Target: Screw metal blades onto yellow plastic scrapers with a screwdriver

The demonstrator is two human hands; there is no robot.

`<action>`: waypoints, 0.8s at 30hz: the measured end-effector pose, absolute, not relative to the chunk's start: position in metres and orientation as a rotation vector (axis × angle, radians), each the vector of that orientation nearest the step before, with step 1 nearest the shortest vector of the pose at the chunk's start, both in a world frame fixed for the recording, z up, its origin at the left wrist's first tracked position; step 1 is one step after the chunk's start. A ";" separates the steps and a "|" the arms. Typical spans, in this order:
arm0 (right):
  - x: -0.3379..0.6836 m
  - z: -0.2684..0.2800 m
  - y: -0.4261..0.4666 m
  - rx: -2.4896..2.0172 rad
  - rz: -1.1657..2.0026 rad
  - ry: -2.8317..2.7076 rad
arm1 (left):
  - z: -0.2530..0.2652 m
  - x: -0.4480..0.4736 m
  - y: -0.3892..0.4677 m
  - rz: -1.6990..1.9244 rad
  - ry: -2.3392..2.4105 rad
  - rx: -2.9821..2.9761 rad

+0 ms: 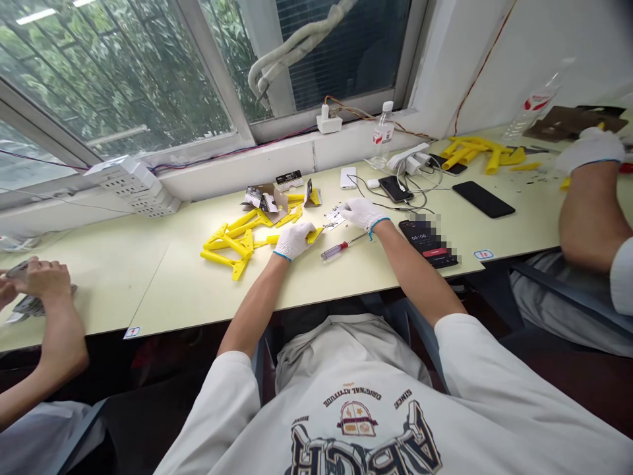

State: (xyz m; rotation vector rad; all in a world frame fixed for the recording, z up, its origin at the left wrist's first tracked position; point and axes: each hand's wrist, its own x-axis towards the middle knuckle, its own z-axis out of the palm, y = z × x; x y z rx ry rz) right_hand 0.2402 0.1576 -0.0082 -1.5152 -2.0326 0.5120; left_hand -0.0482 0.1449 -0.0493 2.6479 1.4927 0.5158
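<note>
My left hand point(293, 241), in a white knit glove, is closed around a yellow plastic scraper point(315, 235) with a flat, wide head. My right hand point(364, 215), gloved too, hovers at a white paper point(335, 221) strewn with small dark screws or similar bits. Its fingertips are pressed together; whatever they hold is too small to make out. Between and below the hands lies a screwdriver point(335, 251) with a clear and red handle. Several more yellow scrapers point(232, 247) are piled left of my left hand.
Behind the pile sit opened small boxes point(264, 200). A phone showing a timer point(428, 243) lies right of my right arm, near cables, a power bank point(348, 177) and a bottle point(383, 135). Co-workers' hands show at left point(47, 280) and right point(591, 153).
</note>
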 end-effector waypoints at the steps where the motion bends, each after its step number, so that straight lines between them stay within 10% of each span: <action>1: 0.235 -0.008 0.156 -1.503 0.531 -2.075 | -0.048 -0.047 0.144 0.511 1.483 2.651; 24: 0.187 -0.007 0.138 -1.284 0.712 -2.433 | -0.057 -0.045 0.139 0.510 1.266 2.937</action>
